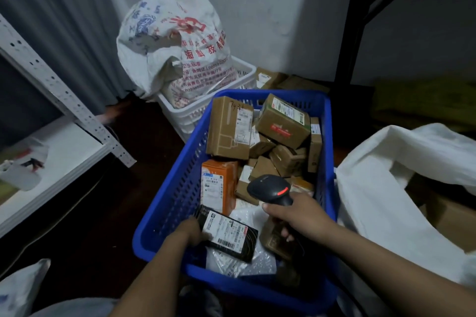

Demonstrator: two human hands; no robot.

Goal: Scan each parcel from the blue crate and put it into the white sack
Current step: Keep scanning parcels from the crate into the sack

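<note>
Now, in the head view, our left hand (192, 231) grips the black parcel (228, 234) low inside the blue crate (177, 188), and our right hand (296, 216) holds the scanner (270, 189) above it. We judge scanning comes next, then the white sack (373, 203) to our right.

A blue crate (177, 195) with slotted walls holds brown cardboard parcels (226, 128), an orange parcel (219, 185) and a black parcel (226, 234) with a white barcode label. Near it is a black scanner (268, 188) with a red-lit strip. Right: plain white sack (373, 188). Far: white printed sack (175, 41), lettered red and blue, in a white slotted basket (185, 116).
</note>
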